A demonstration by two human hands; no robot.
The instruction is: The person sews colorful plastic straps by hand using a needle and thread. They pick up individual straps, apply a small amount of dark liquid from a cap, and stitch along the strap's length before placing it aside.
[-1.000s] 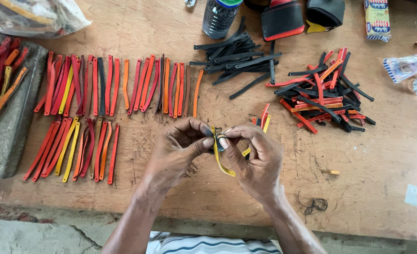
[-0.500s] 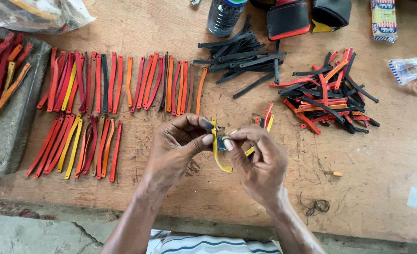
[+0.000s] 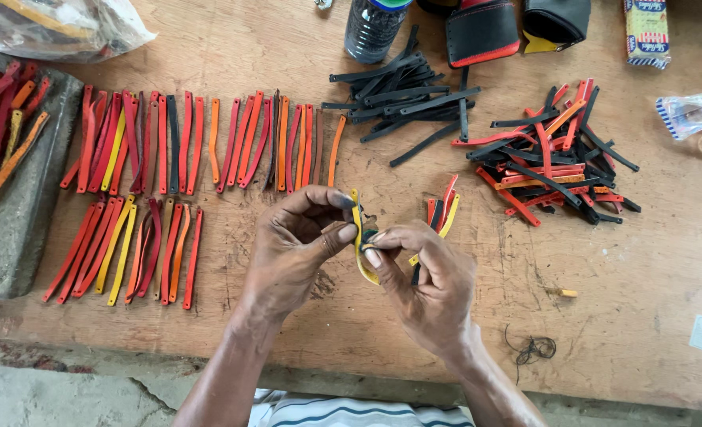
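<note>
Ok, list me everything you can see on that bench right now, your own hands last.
yellow strip: one, yellow, bent, pinched between both hands at centre
upper row of strips: many, red, orange, yellow and dark, laid side by side left of centre
lower row of strips: about a dozen, red, orange, yellow, below the upper row
black strip pile: many, black, top centre
mixed strip pile: many, red, orange, black, right
small strip bundle: a few, orange, yellow, black, just behind the right hand
stone block: one, grey, far left, strips on top
bottle: one, dark, top centre
wooden bench: one, brown
left hand: holding the strip
right hand: holding the strip
</note>
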